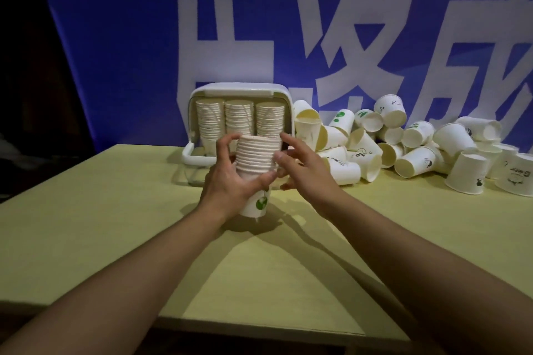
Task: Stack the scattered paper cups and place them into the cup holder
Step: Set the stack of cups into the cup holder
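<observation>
A tall stack of white paper cups (257,157) stands upright above the yellow table (115,225), its bottom cup showing a green mark. My left hand (230,179) grips the stack from the left, thumb across its front. My right hand (302,167) touches the stack's right side with fingers around its upper rims. Just behind stands the white cup holder (240,89), open toward me, with three columns of stacked cups inside. Several loose paper cups (403,141) lie in a heap to the right of the holder.
A blue banner (129,37) with large white characters hangs behind the table. The table's left edge runs diagonally at the left, with dark space beyond. The near edge lies below my forearms.
</observation>
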Tool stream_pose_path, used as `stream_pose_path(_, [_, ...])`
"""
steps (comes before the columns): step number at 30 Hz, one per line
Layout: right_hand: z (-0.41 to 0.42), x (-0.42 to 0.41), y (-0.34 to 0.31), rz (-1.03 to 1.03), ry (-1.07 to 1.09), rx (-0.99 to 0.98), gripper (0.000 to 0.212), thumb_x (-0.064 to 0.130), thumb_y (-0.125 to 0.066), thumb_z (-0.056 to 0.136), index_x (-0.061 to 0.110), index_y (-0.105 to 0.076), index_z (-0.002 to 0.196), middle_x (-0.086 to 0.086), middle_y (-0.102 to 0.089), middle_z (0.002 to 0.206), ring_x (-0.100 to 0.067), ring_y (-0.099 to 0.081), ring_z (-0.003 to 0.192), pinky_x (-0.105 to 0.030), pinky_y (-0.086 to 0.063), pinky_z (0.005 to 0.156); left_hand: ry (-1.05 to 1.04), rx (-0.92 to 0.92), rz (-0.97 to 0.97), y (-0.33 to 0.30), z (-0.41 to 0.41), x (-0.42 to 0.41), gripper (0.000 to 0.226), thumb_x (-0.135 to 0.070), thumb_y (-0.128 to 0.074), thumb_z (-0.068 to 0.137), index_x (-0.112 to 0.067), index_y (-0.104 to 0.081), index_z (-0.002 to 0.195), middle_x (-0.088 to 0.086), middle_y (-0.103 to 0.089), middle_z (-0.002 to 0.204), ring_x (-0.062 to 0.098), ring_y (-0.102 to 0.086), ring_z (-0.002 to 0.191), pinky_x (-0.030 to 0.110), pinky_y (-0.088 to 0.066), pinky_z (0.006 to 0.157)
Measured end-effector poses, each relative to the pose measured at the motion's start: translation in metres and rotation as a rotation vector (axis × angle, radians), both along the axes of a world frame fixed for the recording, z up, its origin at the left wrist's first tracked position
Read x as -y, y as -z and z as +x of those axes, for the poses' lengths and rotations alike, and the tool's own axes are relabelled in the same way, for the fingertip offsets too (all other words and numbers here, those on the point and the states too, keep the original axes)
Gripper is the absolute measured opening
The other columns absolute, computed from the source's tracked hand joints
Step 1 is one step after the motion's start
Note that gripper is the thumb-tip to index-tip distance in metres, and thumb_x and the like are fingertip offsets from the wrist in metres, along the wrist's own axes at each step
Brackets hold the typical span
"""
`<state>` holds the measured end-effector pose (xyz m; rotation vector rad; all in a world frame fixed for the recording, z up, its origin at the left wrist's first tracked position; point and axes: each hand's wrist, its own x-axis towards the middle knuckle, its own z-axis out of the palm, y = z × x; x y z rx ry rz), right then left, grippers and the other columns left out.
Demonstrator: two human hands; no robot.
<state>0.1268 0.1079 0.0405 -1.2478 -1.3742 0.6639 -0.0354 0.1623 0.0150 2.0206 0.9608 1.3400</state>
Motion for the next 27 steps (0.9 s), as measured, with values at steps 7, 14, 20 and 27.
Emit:
stream_pose_path(7, [-0.035,-0.027,0.052,-0.195,-0.119,-0.306,0.028,0.014,-0.055,0.099,0.015,-0.060,0.127,-0.009,-0.062,0.088,-0.019,-0.055,0.062,-0.038,-0.052,0.060,-0.243,0.093,0.045,-0.042,-0.042,-0.041,0.089,-0.051,-0.082,0.072,-0.045,-0.021,0.135,-0.002,-0.057,0.123,0.018,-0.066,0.098,0.039,-0.059,0.081])
stream_pose_path(14, [-0.025,-0.034,0.061,-0.242,-0.171,-0.408,0.022,0.012,-0.053,0.101,0.013,-0.063,0.120,-0.011,-0.058,0.089,-0.017,-0.054,0.059,-0.041,-0.050,0.065,-0.370,0.153,0.131,-0.068,-0.031,-0.080,0.085,-0.038,-0.083,0.078,-0.031,-0.025,0.139,-0.010,-0.045,0.127,0.016,-0.061,0.106,0.031,-0.055,0.079])
stream_pose_path(20, [-0.024,-0.039,0.064,-0.240,-0.203,-0.400,0.020,0.011,-0.052,0.101,0.013,-0.066,0.114,-0.010,-0.058,0.085,-0.017,-0.054,0.060,-0.041,-0.050,0.067,-0.508,0.089,0.036,-0.039,-0.020,-0.105,0.083,-0.039,-0.084,0.075,-0.035,-0.025,0.134,-0.006,-0.052,0.134,0.023,-0.060,0.110,0.044,-0.055,0.088])
stream_pose_path(27, [-0.024,-0.040,0.064,-0.229,-0.207,-0.375,0.019,0.010,-0.052,0.101,0.013,-0.068,0.111,-0.009,-0.058,0.083,-0.019,-0.053,0.061,-0.041,-0.051,0.064,-0.631,0.000,-0.164,-0.005,-0.016,-0.122,0.082,-0.041,-0.084,0.072,-0.043,-0.020,0.123,0.001,-0.059,0.129,0.032,-0.060,0.111,0.054,-0.047,0.099])
